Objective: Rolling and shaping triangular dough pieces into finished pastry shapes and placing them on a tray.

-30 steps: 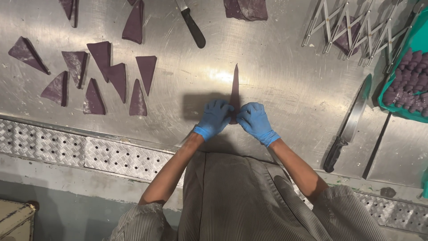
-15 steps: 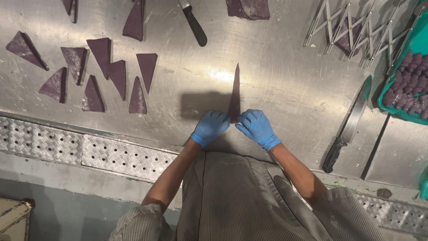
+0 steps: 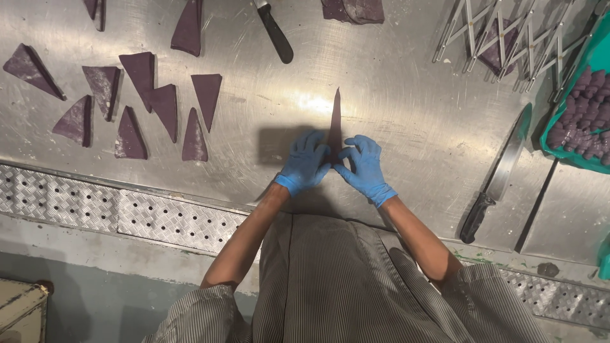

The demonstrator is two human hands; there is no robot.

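A long, narrow purple dough triangle (image 3: 335, 124) is pressed flat on the steel surface (image 3: 394, 101) at its wide near end by the left hand (image 3: 306, 162) and the right hand (image 3: 363, 165), both blue-gloved, fingers spread open. More purple triangles (image 3: 152, 95) are laid out far left; a large knife (image 3: 499, 174) lies right

You had no packages, labels, signs or screens anywhere on your steel work surface (image 3: 406, 82).
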